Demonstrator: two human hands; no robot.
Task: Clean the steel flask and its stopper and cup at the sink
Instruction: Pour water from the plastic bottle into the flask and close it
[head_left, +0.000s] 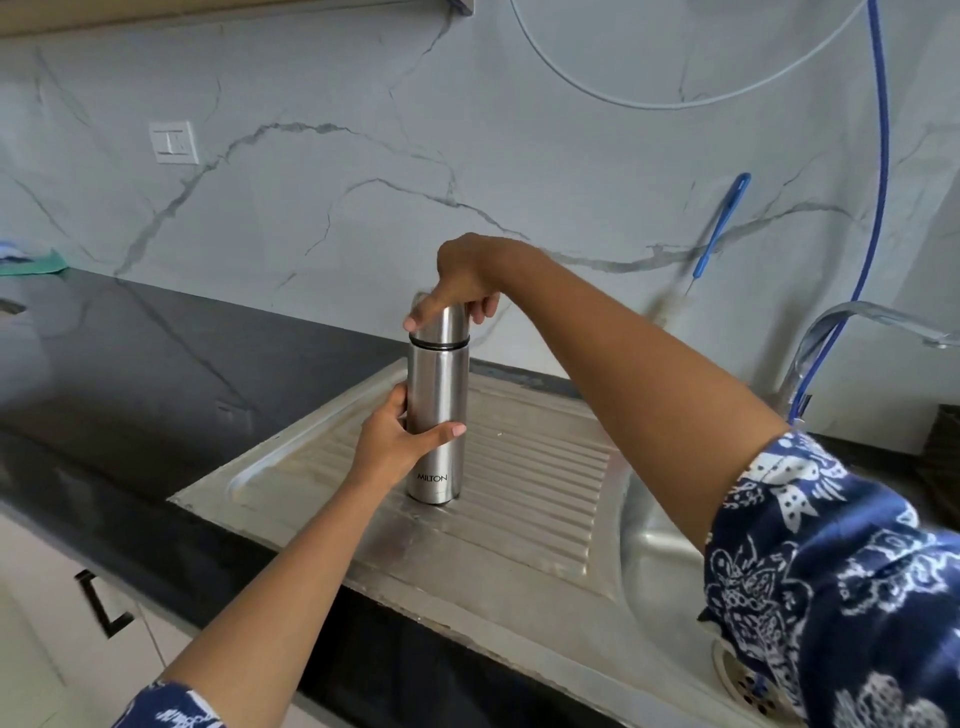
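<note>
Both hands grip upright flask (435, 415), cup (441, 325) on.

The tall cylindrical brushed-steel flask (435, 415) stands upright on the ribbed steel draining board (540, 467), at nine o'clock from the sink basin (665, 561). "MILTON" is printed low on its body. Its domed steel cup (447, 325) sits capped on top at twelve o'clock, above a black ring. The stopper is hidden.

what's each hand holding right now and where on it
Both hold the steel flask, which stands upright on the sink's drainboard. The left hand wraps its body at mid-height; the right hand grips the cup cap from above.
</note>
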